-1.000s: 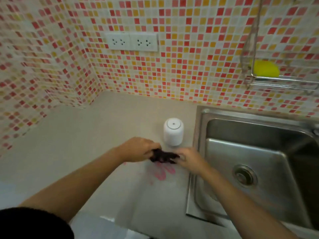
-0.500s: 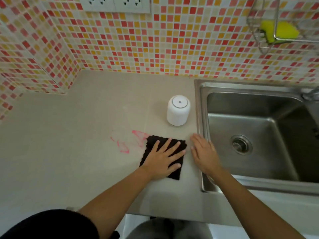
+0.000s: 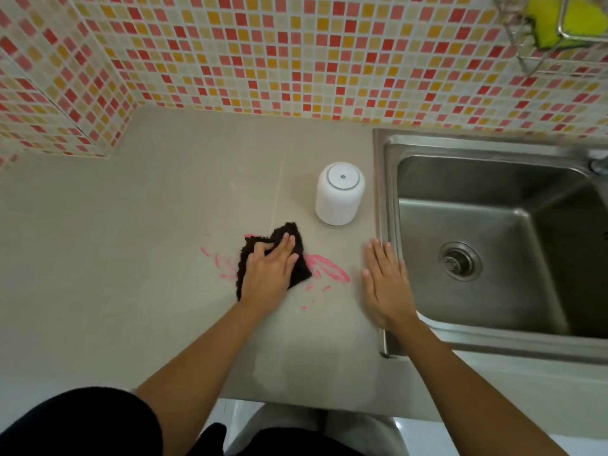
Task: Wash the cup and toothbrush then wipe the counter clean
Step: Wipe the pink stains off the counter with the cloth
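Note:
My left hand presses a dark brown cloth flat onto the beige counter, fingers gripping its bunched upper part. Pink smears show on the counter on both sides of the cloth. A white cup stands upside down just beyond the cloth, beside the sink. My right hand lies flat and open on the counter by the sink's left rim, holding nothing. No toothbrush is in view.
A steel sink with a round drain takes up the right side. A wire rack with a yellow sponge hangs on the tiled wall at top right. The counter's front edge runs near my body.
My left hand has slid the cloth to the left and bunched it, uncovering a pink smear on its right. My right hand has stayed flat by the sink rim.

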Available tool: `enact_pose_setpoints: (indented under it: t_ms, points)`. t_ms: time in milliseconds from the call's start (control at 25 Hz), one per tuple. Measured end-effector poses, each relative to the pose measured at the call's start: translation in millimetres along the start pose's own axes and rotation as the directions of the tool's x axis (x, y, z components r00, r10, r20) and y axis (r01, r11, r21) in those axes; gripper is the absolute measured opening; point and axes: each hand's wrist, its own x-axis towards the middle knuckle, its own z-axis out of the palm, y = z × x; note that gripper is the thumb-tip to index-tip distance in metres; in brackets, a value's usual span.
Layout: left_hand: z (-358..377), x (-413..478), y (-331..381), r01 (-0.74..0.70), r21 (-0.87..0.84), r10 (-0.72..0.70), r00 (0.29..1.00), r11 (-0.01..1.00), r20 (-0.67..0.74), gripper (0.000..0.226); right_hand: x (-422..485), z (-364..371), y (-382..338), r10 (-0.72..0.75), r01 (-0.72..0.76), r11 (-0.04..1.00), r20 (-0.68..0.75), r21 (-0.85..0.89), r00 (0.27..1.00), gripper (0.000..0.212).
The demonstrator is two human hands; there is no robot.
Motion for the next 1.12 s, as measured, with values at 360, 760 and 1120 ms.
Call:
enact_pose_setpoints:
  t_ms: [360,760,1120]
  points:
    - [6.4,-36.2,-19.0,-0.292,0.015,0.291,0.956,0.956,0.044,0.049,-1.1,0.6,4.1,0.014,-0.011,0.983,-0.018,0.182,1.0,0.06]
    - [-2.3,-63.8,-31.5,-0.505,-0.027,0.505,0.863,0.863,0.017,0.042,0.0,-8.8,8.7,-0.019,-0.007,0.96,0.09,0.28,0.996,0.057]
    - [19.1,-69.1,51.2,-0.437,-0.072,0.436,0.899,0.897,-0.03,0.045,13.4,-29.9,36.1,-0.072,0.065,0.993,0.065,0.097,0.995,0.057]
